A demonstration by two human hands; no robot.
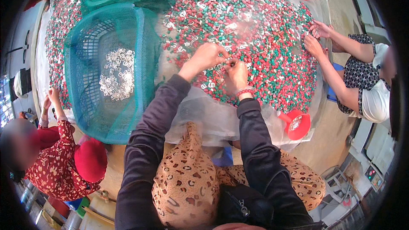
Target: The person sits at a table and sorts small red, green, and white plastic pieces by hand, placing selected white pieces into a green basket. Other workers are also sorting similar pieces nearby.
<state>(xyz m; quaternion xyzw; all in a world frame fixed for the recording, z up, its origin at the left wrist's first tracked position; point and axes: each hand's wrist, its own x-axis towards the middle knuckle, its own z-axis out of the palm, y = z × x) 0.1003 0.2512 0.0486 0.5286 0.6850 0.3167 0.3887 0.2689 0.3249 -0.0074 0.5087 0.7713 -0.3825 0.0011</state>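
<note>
Two hands nearly meet, left hand point(206, 56) and right hand point(237, 76), over the red-and-green pile point(275, 79), near side; I can't tell their grip, but slack pinching could drop whatever's held.

Left of the main pile point(266, 51) lies a basket point(75, 76), apparently with clips point(124, 79) inside.

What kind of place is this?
Probably a small workshop or factory. There's a big heap of little red and green pieces, a blue-green basket holding pale pieces, and a co-worker at the heap's edge.
</note>
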